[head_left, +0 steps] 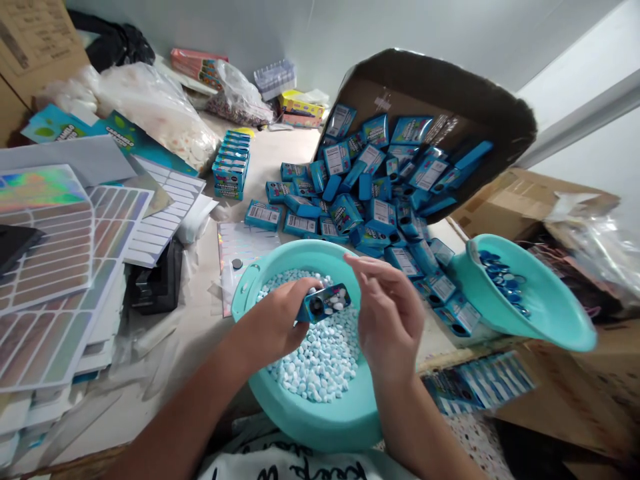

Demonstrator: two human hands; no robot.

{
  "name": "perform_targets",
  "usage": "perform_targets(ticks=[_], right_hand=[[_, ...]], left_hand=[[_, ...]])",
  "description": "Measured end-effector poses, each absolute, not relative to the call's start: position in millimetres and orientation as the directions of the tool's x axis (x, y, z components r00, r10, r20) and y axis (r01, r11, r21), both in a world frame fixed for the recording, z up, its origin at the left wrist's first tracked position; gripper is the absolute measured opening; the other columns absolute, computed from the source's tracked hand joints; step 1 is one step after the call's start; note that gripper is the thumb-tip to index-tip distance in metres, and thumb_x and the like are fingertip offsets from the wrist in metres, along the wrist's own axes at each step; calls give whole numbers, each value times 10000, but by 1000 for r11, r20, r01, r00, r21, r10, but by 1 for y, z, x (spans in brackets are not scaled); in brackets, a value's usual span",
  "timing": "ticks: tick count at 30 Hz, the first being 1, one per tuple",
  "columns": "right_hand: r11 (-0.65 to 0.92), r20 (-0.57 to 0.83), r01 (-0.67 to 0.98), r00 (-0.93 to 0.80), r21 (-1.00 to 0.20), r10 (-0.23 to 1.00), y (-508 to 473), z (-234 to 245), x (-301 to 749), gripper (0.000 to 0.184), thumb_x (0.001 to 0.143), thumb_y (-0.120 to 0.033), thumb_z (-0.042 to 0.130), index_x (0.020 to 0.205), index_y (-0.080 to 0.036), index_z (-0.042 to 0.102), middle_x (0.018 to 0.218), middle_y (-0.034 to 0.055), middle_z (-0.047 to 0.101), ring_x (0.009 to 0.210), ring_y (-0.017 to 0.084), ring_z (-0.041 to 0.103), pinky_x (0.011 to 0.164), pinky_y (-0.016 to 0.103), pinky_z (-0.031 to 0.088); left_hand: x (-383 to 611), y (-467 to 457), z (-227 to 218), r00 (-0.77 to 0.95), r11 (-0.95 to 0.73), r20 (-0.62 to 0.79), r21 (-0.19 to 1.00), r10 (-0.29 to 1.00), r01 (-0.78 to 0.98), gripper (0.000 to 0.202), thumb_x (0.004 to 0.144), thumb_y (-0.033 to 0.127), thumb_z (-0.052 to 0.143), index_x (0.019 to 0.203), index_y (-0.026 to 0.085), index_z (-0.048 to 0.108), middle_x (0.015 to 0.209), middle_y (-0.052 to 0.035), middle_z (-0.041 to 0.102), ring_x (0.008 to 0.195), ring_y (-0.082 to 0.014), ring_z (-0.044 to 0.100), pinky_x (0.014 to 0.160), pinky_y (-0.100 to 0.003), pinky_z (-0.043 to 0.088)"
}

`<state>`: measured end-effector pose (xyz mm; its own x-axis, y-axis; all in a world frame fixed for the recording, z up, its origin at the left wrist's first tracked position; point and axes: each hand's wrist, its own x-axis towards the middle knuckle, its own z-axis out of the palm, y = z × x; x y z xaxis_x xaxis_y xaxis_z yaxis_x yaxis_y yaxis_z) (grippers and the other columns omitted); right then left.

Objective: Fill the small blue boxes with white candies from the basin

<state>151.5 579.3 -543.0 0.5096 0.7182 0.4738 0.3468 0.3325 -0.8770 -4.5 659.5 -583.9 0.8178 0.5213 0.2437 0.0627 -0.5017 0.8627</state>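
Observation:
My left hand (277,323) is closed round a small blue box (324,302) with a round hole in its face, held over a teal bowl (320,413) full of small pale blue and white candies (317,360). My right hand (387,310) hovers just right of the box, fingers curled and pinched together; what they hold, if anything, is too small to make out. A heap of the same blue boxes (370,193) spills from a tipped cardboard box (440,100) behind the bowl.
A second teal bowl (540,313) with dark blue pieces (500,277) tilts at the right. Holographic sticker sheets (55,267) lie at the left. A neat stack of blue boxes (231,163), plastic bags (150,107) and cartons (525,200) stand around.

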Motion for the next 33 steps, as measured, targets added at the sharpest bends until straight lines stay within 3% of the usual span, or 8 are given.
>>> perform_targets(ticks=[3,6,11,15,21,27,30,33], right_hand=[[45,454,687,429,-726,781,579,-542,157,101,925,-307,662,947,-247,741,1014,71,707,983,226,682,868,382,567],[-25,451,798,366,-603,814,579,-541,158,134,940,-321,648,926,-225,739,897,65,683,814,199,670,713,334,565],[15,451,827,291,-562,844,578,-542,153,149,964,-266,606,920,-227,743,874,62,711,770,191,683,676,328,575],[105,487,833,211,-544,848,579,-546,148,153,954,-193,603,929,-235,748,895,64,747,825,205,712,743,355,598],[207,419,637,200,-743,886,578,-544,144,189,945,-138,620,1014,-243,762,981,60,784,919,193,744,819,329,630],[216,389,453,334,-865,859,577,-547,140,178,914,-151,676,1041,-255,744,1075,71,736,960,190,727,788,326,657],[243,496,571,341,-784,799,578,-548,142,204,916,-145,664,1056,-276,733,1137,76,693,1018,201,711,815,351,648],[155,602,798,296,-583,741,578,-547,145,148,910,-158,672,988,-268,735,1015,65,716,920,204,706,797,374,610]], left_hand=[[-3,660,-584,748,-498,259,860,611,110,576,772,29,537,1314,222,507,1263,-90,677,1192,-241,643,1013,-362,533],[-1,660,-583,673,-488,255,854,695,180,545,769,34,549,1279,223,541,1213,-79,698,1144,-239,663,972,-350,552],[-1,662,-581,673,-483,222,846,705,226,585,731,19,543,1281,217,570,1224,-81,702,1160,-242,657,997,-366,547],[-3,661,-581,746,-489,187,847,639,206,760,717,-22,507,1424,256,514,1343,-65,664,1260,-229,616,1065,-384,520],[-4,660,-584,755,-495,191,847,627,196,866,779,-25,509,1563,314,366,1406,-60,638,1277,-223,617,1035,-365,543],[-4,660,-582,760,-494,199,851,619,179,801,805,0,536,1540,279,389,1422,-82,631,1294,-227,611,1071,-381,526],[-5,660,-580,755,-482,198,859,625,174,778,810,18,551,1529,271,397,1418,-90,632,1282,-235,620,1048,-387,541],[-5,659,-578,738,-444,156,871,656,210,761,811,29,559,1521,256,405,1378,-99,656,1259,-240,640,1020,-385,560]])
